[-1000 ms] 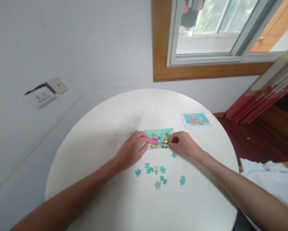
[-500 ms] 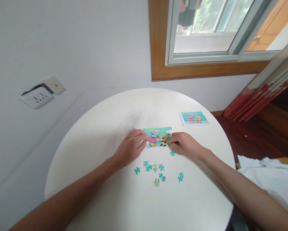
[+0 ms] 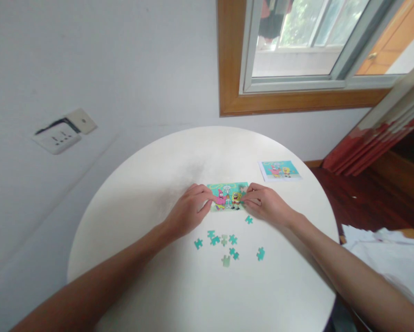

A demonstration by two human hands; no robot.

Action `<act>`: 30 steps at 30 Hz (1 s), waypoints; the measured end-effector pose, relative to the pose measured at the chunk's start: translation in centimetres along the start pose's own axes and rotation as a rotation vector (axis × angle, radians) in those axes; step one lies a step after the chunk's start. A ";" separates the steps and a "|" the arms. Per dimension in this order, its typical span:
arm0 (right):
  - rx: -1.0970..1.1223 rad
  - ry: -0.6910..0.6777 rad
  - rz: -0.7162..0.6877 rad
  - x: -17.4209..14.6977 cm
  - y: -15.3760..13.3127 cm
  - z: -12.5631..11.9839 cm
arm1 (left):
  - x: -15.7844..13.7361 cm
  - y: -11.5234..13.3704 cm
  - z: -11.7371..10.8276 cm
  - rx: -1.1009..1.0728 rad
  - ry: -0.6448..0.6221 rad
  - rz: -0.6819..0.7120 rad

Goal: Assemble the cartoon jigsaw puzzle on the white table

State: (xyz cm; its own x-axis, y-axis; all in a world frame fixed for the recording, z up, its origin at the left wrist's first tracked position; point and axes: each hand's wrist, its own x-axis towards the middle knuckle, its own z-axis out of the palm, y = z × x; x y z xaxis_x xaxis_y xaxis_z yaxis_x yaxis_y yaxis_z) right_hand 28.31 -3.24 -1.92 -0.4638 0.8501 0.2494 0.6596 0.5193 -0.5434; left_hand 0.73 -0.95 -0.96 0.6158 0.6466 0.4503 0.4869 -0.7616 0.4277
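A partly assembled jigsaw puzzle (image 3: 227, 190) with cartoon figures on a teal ground lies flat near the middle of the table. My left hand (image 3: 189, 208) rests at its left edge, thumb and forefinger closed on that side. At the right edge my right hand (image 3: 267, 203) has its fingers pinched at a teal puzzle piece, mostly hidden under the fingertips. Just below that hand lies a loose teal piece (image 3: 249, 220). Several more loose pieces are scattered nearer to me, among them a pale green one (image 3: 226, 261) and a teal one (image 3: 260, 253).
A picture card (image 3: 280, 170) with the same cartoon scene lies at the back right of the round white table (image 3: 141, 295). Behind are a wall with a socket (image 3: 57, 138) and a window. Right of the table stand a red-and-white curtain (image 3: 354, 147) and white papers (image 3: 383, 253).
My right hand's fingers have shifted slightly upward along the puzzle's right edge and cover more of its upper right corner. My left hand stays in place. The view has moved a little.
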 end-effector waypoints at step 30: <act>-0.011 0.109 0.071 0.1 0.8 0.3 | -0.4 -3.4 0.2 0.131 -0.100 -0.130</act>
State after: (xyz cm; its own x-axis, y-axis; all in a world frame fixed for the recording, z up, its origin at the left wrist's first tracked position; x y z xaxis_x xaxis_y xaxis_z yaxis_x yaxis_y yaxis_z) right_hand 28.66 -2.78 -2.57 -0.3490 0.8891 0.2963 0.6952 0.4576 -0.5543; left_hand -1.01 1.36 -2.70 0.5978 0.7373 0.3146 0.6391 -0.6752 0.3683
